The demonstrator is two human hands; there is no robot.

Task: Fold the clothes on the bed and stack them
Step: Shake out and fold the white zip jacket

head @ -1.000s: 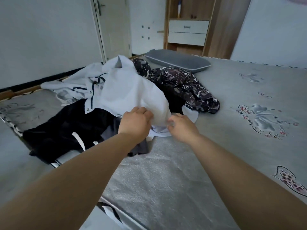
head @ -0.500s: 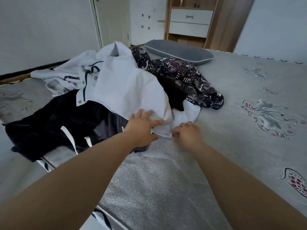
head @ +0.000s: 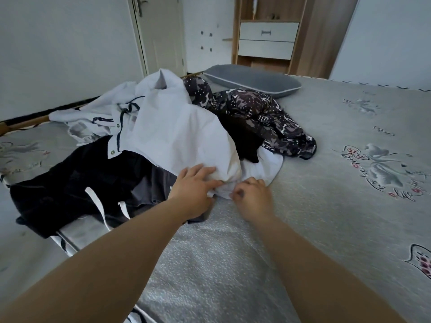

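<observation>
A heap of clothes (head: 163, 136) lies on the bed (head: 326, 206) at about ten o'clock from the picture's centre. The pillow (head: 251, 80) lies behind the heap, at twelve o'clock. Both hands (head: 196, 190) meet at the heap's near edge. The drawer unit (head: 267, 39) stands beyond the pillow.

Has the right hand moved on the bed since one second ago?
Yes. The right hand dropped from the raised white shirt to its hem on the bed.
</observation>
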